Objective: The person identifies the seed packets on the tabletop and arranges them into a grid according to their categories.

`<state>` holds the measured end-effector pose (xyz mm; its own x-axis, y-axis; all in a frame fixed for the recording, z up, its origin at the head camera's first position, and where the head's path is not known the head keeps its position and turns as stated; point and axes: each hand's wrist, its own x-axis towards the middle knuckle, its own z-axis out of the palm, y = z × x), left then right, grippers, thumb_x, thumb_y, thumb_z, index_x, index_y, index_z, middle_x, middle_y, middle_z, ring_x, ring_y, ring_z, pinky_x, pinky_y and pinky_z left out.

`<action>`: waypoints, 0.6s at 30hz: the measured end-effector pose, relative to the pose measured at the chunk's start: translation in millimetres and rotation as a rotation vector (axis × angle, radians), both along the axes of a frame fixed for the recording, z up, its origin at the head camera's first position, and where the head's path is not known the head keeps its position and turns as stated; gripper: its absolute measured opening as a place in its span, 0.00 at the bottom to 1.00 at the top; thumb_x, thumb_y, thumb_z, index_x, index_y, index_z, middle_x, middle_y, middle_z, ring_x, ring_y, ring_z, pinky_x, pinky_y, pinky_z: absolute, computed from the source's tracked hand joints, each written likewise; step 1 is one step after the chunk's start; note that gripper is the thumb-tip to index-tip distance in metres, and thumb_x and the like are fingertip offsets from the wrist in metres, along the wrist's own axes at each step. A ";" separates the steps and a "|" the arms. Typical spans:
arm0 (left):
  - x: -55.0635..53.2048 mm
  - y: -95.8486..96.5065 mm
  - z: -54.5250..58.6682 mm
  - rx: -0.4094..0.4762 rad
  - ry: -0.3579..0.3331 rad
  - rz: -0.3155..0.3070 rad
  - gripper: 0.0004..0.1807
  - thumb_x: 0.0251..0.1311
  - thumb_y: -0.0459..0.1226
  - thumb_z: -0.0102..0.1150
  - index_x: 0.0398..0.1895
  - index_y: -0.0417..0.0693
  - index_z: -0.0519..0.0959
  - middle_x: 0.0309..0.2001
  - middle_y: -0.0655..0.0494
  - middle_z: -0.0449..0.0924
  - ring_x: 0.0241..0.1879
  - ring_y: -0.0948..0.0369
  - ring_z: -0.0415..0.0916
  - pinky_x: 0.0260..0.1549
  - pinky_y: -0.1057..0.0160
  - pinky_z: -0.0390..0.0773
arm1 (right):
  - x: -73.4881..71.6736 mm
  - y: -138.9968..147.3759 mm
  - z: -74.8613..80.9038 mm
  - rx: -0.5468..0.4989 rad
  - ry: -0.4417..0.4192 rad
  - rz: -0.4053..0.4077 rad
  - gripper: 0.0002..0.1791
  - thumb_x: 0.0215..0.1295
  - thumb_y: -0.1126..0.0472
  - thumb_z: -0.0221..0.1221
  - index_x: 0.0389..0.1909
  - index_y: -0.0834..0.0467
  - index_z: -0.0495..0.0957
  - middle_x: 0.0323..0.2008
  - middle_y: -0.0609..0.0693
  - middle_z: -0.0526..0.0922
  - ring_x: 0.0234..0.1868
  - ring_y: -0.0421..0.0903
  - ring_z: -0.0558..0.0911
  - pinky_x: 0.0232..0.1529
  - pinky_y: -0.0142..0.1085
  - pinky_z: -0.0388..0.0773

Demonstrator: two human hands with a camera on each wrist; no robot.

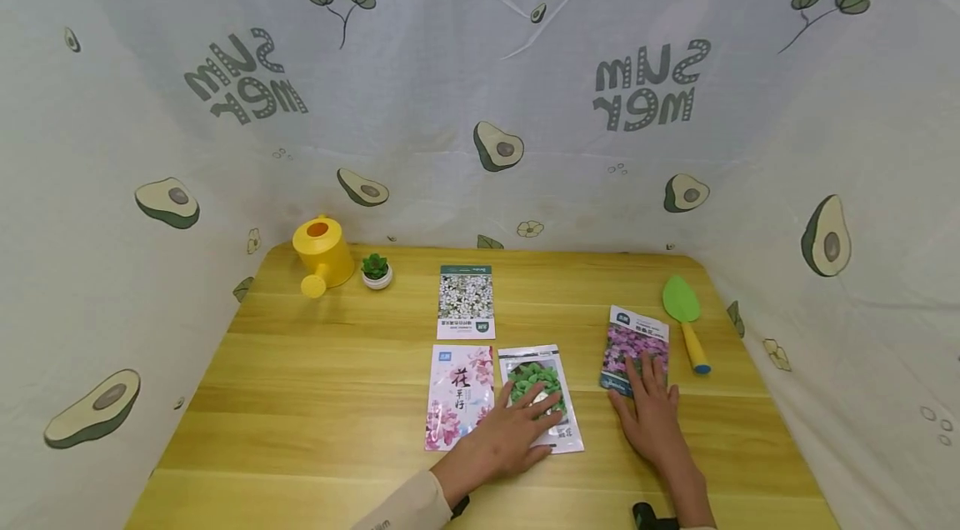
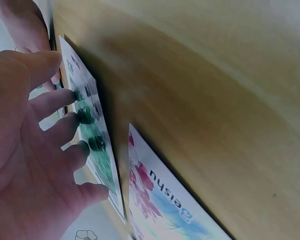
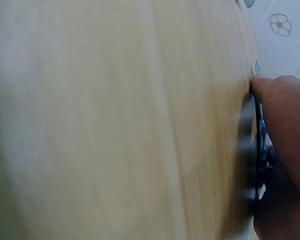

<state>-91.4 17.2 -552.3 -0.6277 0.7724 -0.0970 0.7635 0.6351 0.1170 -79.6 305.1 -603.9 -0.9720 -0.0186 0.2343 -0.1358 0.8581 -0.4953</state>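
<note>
My left hand [image 1: 498, 440] lies with fingers spread over a white seed packet with green leaves [image 1: 551, 376]. In the left wrist view, that hand's fingertips [image 2: 83, 148] meet the leafy packet's face. Further right, the extended fingers of my right hand [image 1: 654, 420] rest on a purple-flower seed packet [image 1: 636, 342], its thumb by the lower edge. The right wrist view shows the thumb [image 3: 285, 107] close up, with a packet seen nearly edge-on. Left of the leafy packet lies a pink-flower seed packet [image 1: 459, 397]. A white-flower seed packet [image 1: 466, 302] lies behind it.
A yellow watering can [image 1: 324, 253] and a small potted succulent [image 1: 377, 272] stand at the table's back left. To the right lies a toy trowel [image 1: 686, 317] with a green blade and yellow handle. Printed white cloth [image 1: 420, 105] hangs behind the wooden table [image 1: 300, 397] and at its sides.
</note>
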 end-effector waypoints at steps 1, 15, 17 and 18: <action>-0.1 0.1 -0.3 0.001 0.002 -0.003 0.30 0.80 0.58 0.53 0.82 0.68 0.69 0.85 0.68 0.58 0.85 0.60 0.52 0.79 0.42 0.63 | 0.1 0.5 -0.3 -0.005 0.001 -0.001 0.39 0.84 0.49 0.55 0.81 0.71 0.59 0.82 0.78 0.49 0.84 0.75 0.42 0.71 0.85 0.36; 0.3 -3.0 -0.6 0.010 -0.025 -0.014 0.27 0.81 0.55 0.54 0.79 0.68 0.72 0.84 0.68 0.60 0.84 0.61 0.55 0.78 0.40 0.65 | 0.4 -1.1 7.2 0.027 -0.056 -0.009 0.39 0.80 0.56 0.60 0.80 0.73 0.60 0.81 0.79 0.50 0.83 0.78 0.45 0.70 0.85 0.40; -0.4 -3.3 -1.7 0.011 -0.034 -0.017 0.27 0.81 0.54 0.54 0.80 0.68 0.72 0.84 0.69 0.60 0.84 0.61 0.54 0.78 0.40 0.65 | 0.2 -1.4 7.5 0.028 -0.063 -0.011 0.39 0.80 0.56 0.60 0.80 0.73 0.59 0.81 0.79 0.50 0.83 0.77 0.44 0.71 0.85 0.40; -0.5 -3.5 -2.3 0.010 -0.037 -0.017 0.28 0.81 0.54 0.54 0.80 0.68 0.72 0.84 0.69 0.60 0.84 0.61 0.54 0.78 0.40 0.65 | 0.0 -1.6 7.4 0.027 -0.066 -0.012 0.39 0.80 0.56 0.60 0.81 0.73 0.59 0.81 0.79 0.49 0.83 0.77 0.44 0.71 0.85 0.40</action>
<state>-92.0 13.7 -554.6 -0.6107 0.7839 -0.1122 0.7690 0.6209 0.1520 -79.6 303.5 -596.5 -0.9855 -0.0127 0.1692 -0.0936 0.8725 -0.4795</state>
